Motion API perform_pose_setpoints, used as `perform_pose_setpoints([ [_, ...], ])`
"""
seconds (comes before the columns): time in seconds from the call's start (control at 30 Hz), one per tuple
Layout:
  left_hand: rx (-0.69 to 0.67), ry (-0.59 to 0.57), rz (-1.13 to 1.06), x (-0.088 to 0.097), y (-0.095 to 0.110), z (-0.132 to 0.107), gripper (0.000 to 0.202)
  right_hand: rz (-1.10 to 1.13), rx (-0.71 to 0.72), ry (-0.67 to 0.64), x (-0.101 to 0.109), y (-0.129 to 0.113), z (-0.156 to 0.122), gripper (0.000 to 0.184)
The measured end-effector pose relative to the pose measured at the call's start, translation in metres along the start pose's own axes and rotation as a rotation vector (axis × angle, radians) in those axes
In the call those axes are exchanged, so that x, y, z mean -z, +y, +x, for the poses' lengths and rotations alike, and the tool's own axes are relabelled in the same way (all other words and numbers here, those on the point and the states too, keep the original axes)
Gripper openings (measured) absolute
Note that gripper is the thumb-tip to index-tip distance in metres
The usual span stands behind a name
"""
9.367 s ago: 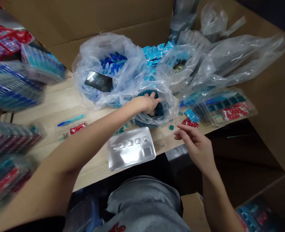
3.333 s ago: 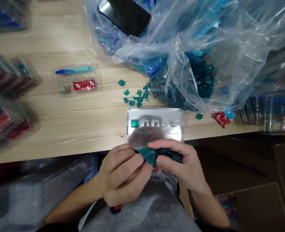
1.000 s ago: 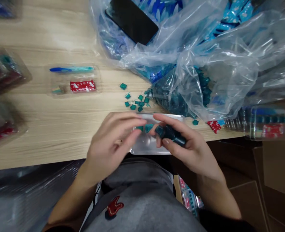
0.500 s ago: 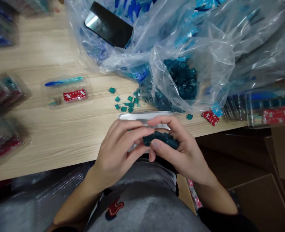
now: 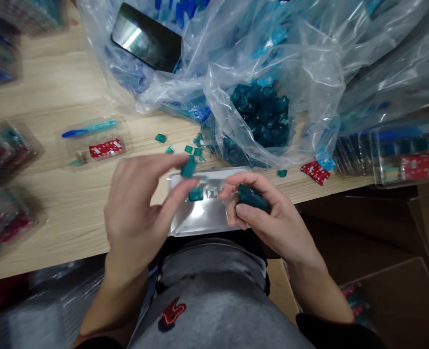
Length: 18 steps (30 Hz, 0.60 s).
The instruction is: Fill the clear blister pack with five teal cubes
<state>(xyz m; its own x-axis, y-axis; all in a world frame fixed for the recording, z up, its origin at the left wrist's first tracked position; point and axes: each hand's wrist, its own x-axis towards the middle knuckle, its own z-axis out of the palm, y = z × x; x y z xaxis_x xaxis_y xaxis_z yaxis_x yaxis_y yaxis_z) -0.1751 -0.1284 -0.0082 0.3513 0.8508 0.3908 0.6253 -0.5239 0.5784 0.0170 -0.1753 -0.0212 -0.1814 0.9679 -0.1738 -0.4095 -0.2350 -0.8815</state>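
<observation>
Between the thumb and fingertips of my left hand (image 5: pixel 141 206) is a small teal translucent square (image 5: pixel 188 167). Below it, another teal square (image 5: pixel 195 194) lies in a clear plastic tray (image 5: pixel 185 220) at the table's front edge. My right hand (image 5: pixel 272 213) is closed around several dark teal squares (image 5: pixel 252 198), partly hidden by its fingers and thumb, at the tray's right side. Several loose teal squares (image 5: pixel 160 138) are scattered on the table behind the tray. A clear bag holds a heap of dark teal squares (image 5: pixel 263 114) beyond my hands.
A filled clear tray (image 5: pixel 125 140) with a blue pen-like tool (image 5: pixel 88 129) and red packet (image 5: pixel 105 149) lies left. Packed trays are stacked at far left and right. A phone (image 5: pixel 147 38) rests on the bags. A red packet (image 5: pixel 315 173) lies right; cardboard boxes (image 5: pixel 389 291) stand below.
My left hand has moved left, away from my right hand, with one teal square pinched in it. More of the clear tray shows, with a teal square in it.
</observation>
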Motion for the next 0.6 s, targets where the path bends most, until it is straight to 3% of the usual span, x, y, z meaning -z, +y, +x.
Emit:
perform_pose_setpoints([
  [0.1,-0.042,0.001,0.047,0.002,-0.001,0.005,0.035,0.008,0.014,-0.099,0.004,0.001,-0.002,0.045],
  [0.23,-0.220,-0.218,-0.099,0.000,0.012,0.008,0.032,-0.068,-0.009,-0.125,0.003,-0.005,-0.004,0.067],
  [0.37,-0.307,-0.308,-0.103,-0.003,0.019,0.011,0.025,-0.085,-0.103,-0.122,-0.001,-0.012,-0.006,0.079],
  [0.43,-0.290,-0.297,-0.134,-0.004,0.018,0.011,0.020,-0.093,-0.108,-0.120,-0.002,-0.013,-0.006,0.073],
  [0.6,-0.093,-0.178,-0.308,-0.006,0.013,0.002,0.023,-0.234,0.079,0.052,-0.009,-0.009,-0.004,0.027],
])
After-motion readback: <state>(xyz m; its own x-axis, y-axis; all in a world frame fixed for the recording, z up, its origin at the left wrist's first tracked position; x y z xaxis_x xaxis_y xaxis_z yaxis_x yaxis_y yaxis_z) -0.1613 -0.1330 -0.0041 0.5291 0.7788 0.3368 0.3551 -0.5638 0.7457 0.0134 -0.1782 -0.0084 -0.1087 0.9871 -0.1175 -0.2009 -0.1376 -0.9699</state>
